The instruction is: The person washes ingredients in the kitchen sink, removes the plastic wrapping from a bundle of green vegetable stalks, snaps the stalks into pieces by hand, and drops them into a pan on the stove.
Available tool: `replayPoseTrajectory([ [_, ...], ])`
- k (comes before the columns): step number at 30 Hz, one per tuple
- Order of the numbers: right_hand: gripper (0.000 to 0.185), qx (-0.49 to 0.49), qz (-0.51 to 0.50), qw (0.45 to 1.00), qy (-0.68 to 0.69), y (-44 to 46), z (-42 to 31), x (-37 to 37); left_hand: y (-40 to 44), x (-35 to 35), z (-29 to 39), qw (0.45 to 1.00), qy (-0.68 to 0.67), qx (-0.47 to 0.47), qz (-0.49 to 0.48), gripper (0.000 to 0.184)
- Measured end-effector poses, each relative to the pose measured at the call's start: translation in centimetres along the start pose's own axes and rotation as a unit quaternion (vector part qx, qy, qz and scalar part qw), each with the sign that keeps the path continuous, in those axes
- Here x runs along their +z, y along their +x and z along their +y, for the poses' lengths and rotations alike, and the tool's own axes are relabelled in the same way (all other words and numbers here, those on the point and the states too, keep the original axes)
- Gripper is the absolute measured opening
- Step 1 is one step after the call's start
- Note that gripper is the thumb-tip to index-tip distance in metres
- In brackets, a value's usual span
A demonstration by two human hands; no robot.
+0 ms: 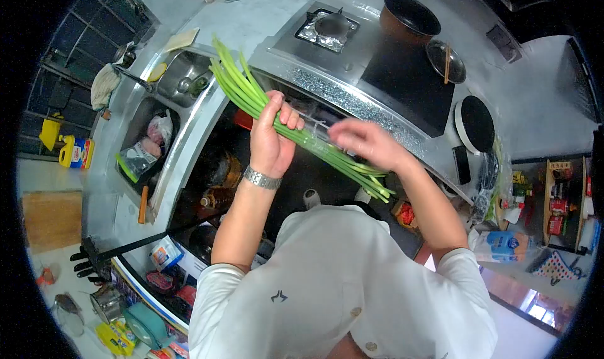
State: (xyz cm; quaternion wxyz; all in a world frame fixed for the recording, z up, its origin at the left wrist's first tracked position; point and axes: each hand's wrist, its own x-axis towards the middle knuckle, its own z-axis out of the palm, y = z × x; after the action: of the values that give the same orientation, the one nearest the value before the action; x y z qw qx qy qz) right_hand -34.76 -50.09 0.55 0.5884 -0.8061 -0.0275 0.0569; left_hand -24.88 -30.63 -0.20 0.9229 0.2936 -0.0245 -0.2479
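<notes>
My left hand (275,136), with a metal watch on its wrist, is wrapped round a bunch of long green vegetable stalks (242,92). The bunch slants across the space in front of my chest, its paler leafy end at the upper left and thin tips at the lower right. A band of clear plastic (314,144) circles its middle. My right hand (368,144) is beside that band, fingers bent inward and slightly blurred. A thin, clear strip seems to reach its fingertips; what they pinch is hard to make out.
Left of me is a double sink (182,76), with bagged food in the nearer basin and a wooden-handled tool (143,205) on its edge. Ahead stands a gas stove (327,32), with a deep pot (410,16) at the back right. A round black pan (475,124) lies at right.
</notes>
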Motion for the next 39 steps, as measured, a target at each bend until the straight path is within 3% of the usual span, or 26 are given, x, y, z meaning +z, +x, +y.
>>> replayPoseTrajectory([
  [2, 0.041, 0.035, -0.158, 0.978, -0.134, -0.7, -0.7, 0.1, -0.1, 0.0, 0.0, 1.000, -0.014, 0.001, -0.010, 0.008],
  [6, 0.029, 0.065, -0.162, 0.984, 0.017, -0.1, 0.9, 1.0, 0.1, 1.2, 1.1, 0.997, -0.026, 0.015, -0.065, 0.008],
  [8, 0.025, -0.044, -0.032, 0.972, -0.228, 0.1, 0.2, 1.0, 0.4, 1.0, 1.7, 0.991, -0.012, 0.030, -0.127, 0.012],
  [9, 0.025, -0.045, -0.029, 0.972, -0.229, 0.1, -0.1, 1.0, 0.4, 1.3, 2.0, 0.991, -0.011, 0.030, -0.130, 0.012],
  [11, 0.023, -0.239, 0.186, 0.892, -0.334, 0.3, -0.6, 0.8, 0.4, 2.5, 2.7, 0.981, 0.028, 0.087, -0.173, 0.025],
  [13, 0.028, -0.270, 0.233, 0.862, -0.360, 0.2, -1.8, 0.1, -0.3, 3.5, 3.5, 0.974, 0.071, 0.097, -0.190, 0.033],
  [15, 0.038, -0.261, 0.286, 0.801, -0.456, 0.2, -2.3, -0.8, -1.1, 4.4, 3.8, 0.994, 0.000, 0.113, -0.010, 0.038],
  [16, 0.042, -0.276, 0.302, 0.780, -0.473, 0.4, -1.7, -1.1, -1.3, 4.1, 4.4, 0.995, -0.047, 0.092, -0.006, 0.038],
  [21, 0.046, -0.280, 0.308, 0.781, -0.465, -0.4, -1.9, -0.2, -0.7, 2.9, 4.3, 0.987, -0.107, 0.114, 0.049, 0.029],
  [23, 0.047, -0.282, 0.308, 0.784, -0.460, -0.6, -2.1, 0.4, 0.0, 1.9, 4.3, 0.986, -0.118, 0.120, 0.009, 0.027],
  [24, 0.045, -0.274, 0.311, 0.789, -0.454, -0.8, -2.3, 0.8, -0.2, 3.1, 4.4, 0.981, -0.118, 0.138, 0.067, 0.027],
  [27, 0.042, -0.263, 0.309, 0.802, -0.438, -1.4, -2.6, 1.6, -0.4, 2.9, 4.6, 0.976, -0.135, 0.170, 0.032, 0.028],
  [29, 0.040, -0.220, 0.248, 0.872, -0.359, -2.0, -3.4, 1.8, -0.3, 2.9, 4.8, 0.974, -0.129, 0.180, 0.040, 0.028],
  [32, 0.034, -0.182, 0.160, 0.913, -0.327, -2.2, -3.8, 1.1, -0.5, 2.7, 5.2, 0.973, -0.117, 0.167, -0.113, 0.032],
  [34, 0.029, -0.145, 0.055, 0.957, -0.244, -2.1, -3.3, 0.7, -0.6, 3.8, 5.5, 0.971, -0.117, 0.153, -0.143, 0.034],
  [37, 0.026, -0.144, 0.111, 0.954, -0.237, -2.2, -2.3, 1.5, -0.3, 4.6, 5.6, 0.965, -0.105, 0.137, -0.197, 0.041],
  [38, 0.022, -0.164, 0.170, 0.938, -0.256, -2.1, -2.0, 1.9, -0.5, 5.3, 5.2, 0.985, -0.079, 0.136, -0.066, 0.042],
  [39, 0.022, -0.166, 0.168, 0.938, -0.256, -1.9, -1.4, 1.9, -0.7, 5.8, 5.0, 0.988, -0.051, 0.133, 0.065, 0.042],
])
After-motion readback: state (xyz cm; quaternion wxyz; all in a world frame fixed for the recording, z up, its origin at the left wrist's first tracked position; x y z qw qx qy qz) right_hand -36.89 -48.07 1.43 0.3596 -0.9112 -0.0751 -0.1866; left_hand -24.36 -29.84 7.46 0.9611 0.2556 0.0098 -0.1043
